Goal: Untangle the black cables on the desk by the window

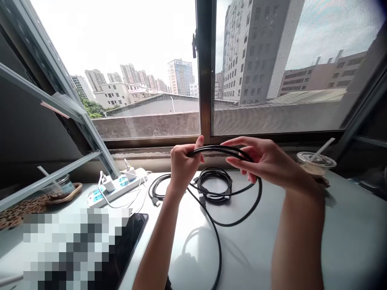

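Observation:
A thick black cable (222, 150) is held up in a loop above the white table (302, 241). My left hand (181, 166) grips the loop's left side in a closed fist. My right hand (266, 161) holds the loop's right side between thumb and fingers. The cable's loose end hangs down and trails across the table toward me. Just behind my hands, a coiled black cable bundle (215, 183) lies flat, tied with a white band. A thinner black cable loop (157, 187) lies to its left.
A white power strip (116, 186) with plugged chargers sits at the left by the window. A dark phone (127, 245) lies near left, next to a blurred patch. A lidded iced drink with straw (316, 163) stands right. A glass jar (63, 186) rests on a woven coaster at far left.

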